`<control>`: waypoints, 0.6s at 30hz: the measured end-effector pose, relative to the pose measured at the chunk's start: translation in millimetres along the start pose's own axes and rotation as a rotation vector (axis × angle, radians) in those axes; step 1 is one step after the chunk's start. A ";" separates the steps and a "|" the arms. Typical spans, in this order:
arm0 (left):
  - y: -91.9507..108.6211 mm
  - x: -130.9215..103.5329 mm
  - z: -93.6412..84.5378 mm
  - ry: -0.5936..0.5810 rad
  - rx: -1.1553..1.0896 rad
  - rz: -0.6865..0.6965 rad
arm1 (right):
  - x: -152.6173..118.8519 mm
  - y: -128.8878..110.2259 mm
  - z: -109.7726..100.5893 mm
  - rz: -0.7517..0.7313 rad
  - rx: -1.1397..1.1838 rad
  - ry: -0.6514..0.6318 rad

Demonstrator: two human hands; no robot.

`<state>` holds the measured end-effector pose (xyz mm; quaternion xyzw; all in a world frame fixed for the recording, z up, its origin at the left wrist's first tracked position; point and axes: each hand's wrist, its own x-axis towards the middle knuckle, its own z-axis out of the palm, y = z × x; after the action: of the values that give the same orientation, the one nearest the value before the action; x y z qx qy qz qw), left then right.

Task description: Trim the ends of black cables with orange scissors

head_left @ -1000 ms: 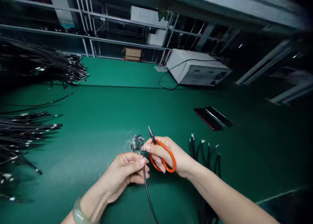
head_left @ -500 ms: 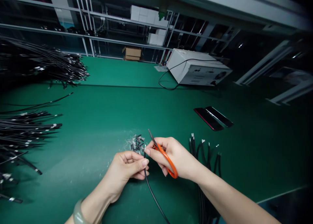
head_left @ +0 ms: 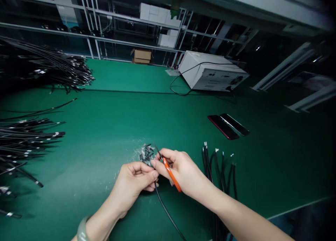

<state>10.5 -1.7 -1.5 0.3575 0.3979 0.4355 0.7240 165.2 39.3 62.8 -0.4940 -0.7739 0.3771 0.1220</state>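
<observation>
Between thumb and fingers, my left hand (head_left: pixel 138 178) pinches a black cable (head_left: pixel 166 210) close to its end; the rest of the cable trails down toward the bottom edge. My right hand (head_left: pixel 178 169) carries orange-handled scissors (head_left: pixel 171 174), blades pointing up and left. Its thumb and forefinger close at the cable's tip, right beside my left fingertips, and hide most of that tip. Just beyond the fingers lies a small heap of cut black sleeve pieces (head_left: pixel 147 153) with pale thread-like scraps around it.
Black cable bundles (head_left: pixel 28 139) lie at the left, with a larger pile (head_left: pixel 60 69) behind. Several stripped cables (head_left: pixel 216 164) lie beside my right forearm. Two dark phone-like slabs (head_left: pixel 228 126) rest farther right. A white machine (head_left: pixel 212 73) stands at the back of the green table (head_left: pixel 118 118).
My right hand has turned, so the scissors' orange handle now shows edge-on and their blades sit lower and farther left. Its fingers have moved closer to my left hand, covering the cable tip.
</observation>
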 end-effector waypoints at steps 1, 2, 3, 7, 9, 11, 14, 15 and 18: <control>-0.4 -0.1 0.0 0.001 0.004 -0.001 | 0.6 -0.9 0.3 0.037 0.099 -0.043; -0.6 -0.3 0.2 0.002 0.004 -0.004 | 0.9 -1.0 -0.4 0.074 0.183 -0.081; -0.4 -0.8 0.6 0.003 0.001 -0.008 | 1.0 0.1 -2.1 0.096 0.212 -0.089; 2.8 -2.5 4.0 -0.015 -0.047 -0.018 | -1.1 12.9 -12.1 -0.111 -0.287 0.209; 4.0 -2.5 5.4 -0.050 -0.087 -0.027 | -3.5 19.2 -14.0 -0.250 -0.555 0.264; 4.1 -2.2 5.6 -0.083 -0.124 -0.029 | -6.4 22.1 -12.7 -0.296 -0.685 0.235; 3.2 -2.3 3.3 -0.104 -0.150 -0.021 | -8.8 21.2 -8.1 -0.297 -0.785 0.207; 2.9 -2.6 2.2 -0.105 -0.152 -0.020 | -8.7 20.7 -6.8 -0.293 -0.806 0.203; 3.0 -3.8 -0.7 -0.097 -0.150 -0.027 | -6.0 21.4 -3.9 -0.297 -0.850 0.191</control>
<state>7.7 -3.9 1.7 0.3173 0.3334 0.4364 0.7732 184.7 40.9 51.5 -0.4164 -0.9076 -0.0426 0.0323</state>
